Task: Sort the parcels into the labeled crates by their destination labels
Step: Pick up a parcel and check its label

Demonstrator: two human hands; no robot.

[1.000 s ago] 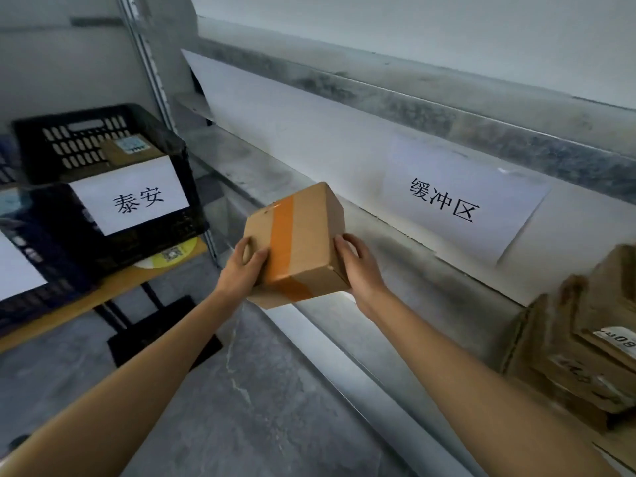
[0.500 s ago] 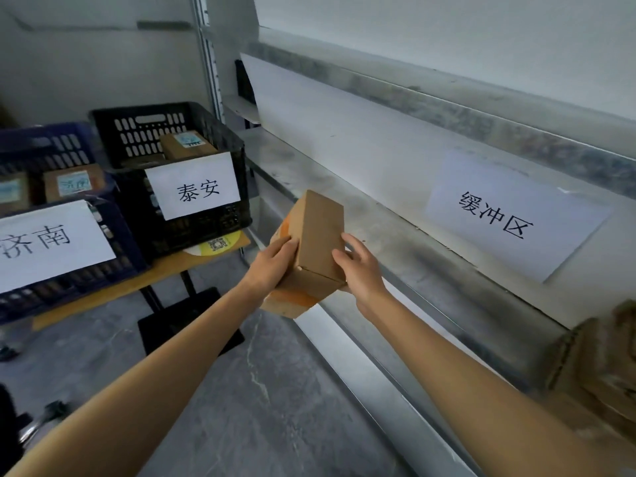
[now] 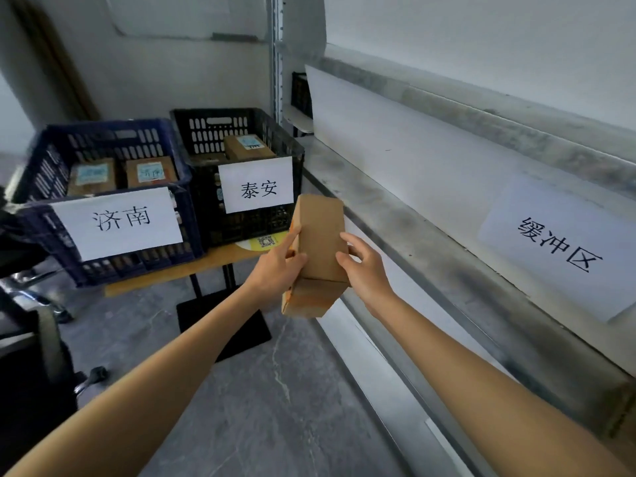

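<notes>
Turned the cardboard parcel (image 3: 320, 235) further on end since a second ago, leaving a plain brown face uppermost and orange tape only at the left edge and lower end. Swung left as well, bringing both crates into view. Holding it in mid-air just in front of the black crate (image 3: 241, 228) marked 泰安, with the blue crate (image 3: 137, 265) marked 济南 alongside on the wooden tabletop (image 3: 161, 282). Gripping with the left hand (image 3: 275, 270) on the taped side, forefinger laid up the edge, and the right hand (image 3: 361, 266) curled round the opposite edge. No destination label on the faces shown. Probably light and stiff, given the easy fingertip hold, and slicker on the tape. Best clasped across opposite flat sides, clear of the flaps.
</notes>
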